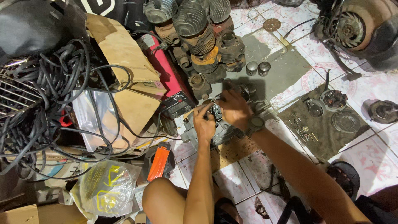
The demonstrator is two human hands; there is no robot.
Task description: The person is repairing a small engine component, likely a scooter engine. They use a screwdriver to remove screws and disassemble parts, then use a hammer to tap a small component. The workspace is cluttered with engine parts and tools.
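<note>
A grey metal engine part (219, 130) lies on the tiled floor in front of me. Both my hands rest on its top. My left hand (204, 122) has its fingers curled onto the part's upper edge, pinching something small and dark that I cannot make out. My right hand (234, 108), with a dark wristwatch (256, 124) on the wrist, grips the part's top right beside the left hand. What lies under the fingers is hidden.
Several finned engine cylinders (195, 25) stand behind the part. Black cables (41, 91) and cardboard (124, 49) pile up at left. A brown mat (321, 132) with small parts lies at right, and a round engine cover (356, 25) at top right. My knee (163, 201) is below.
</note>
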